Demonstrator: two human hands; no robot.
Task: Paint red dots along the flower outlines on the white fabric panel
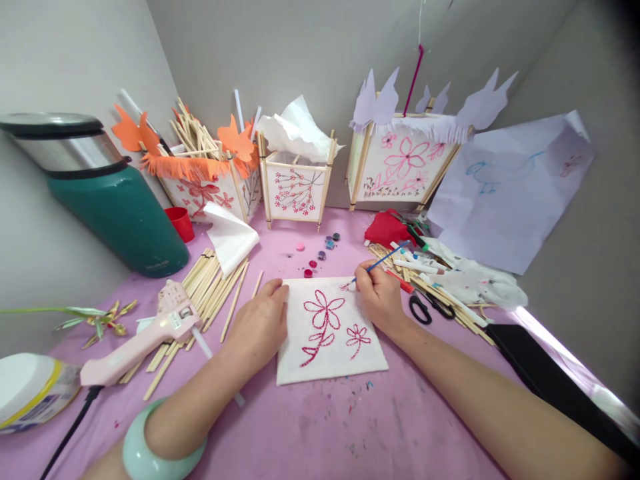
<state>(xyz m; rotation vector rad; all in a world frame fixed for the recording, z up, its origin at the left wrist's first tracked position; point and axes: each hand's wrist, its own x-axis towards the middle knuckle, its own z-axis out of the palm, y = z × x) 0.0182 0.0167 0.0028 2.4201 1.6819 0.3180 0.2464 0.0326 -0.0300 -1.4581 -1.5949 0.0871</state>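
Note:
A thin blue paintbrush (387,257) is pinched in my right hand (379,297), its tip on a small pink mark near the top right corner of a white square panel (295,360). Dark pink flowers with leaves are painted on the panel, which lies on the table. At the panel's upper left edge, my left hand (263,323) is closed on the edge and steadies it. Just beyond the panel stand small paint pots, among them a dark red one (309,273), a pink one (301,246) and a blue one (329,245).
Left are a pink glue gun (145,333), wooden sticks (215,287), a teal bottle (115,213) and a white tub (30,390). Decorated lanterns (295,190) line the back wall. Scissors (420,309), markers and a black object (540,367) lie right, on the purple cloth (320,433).

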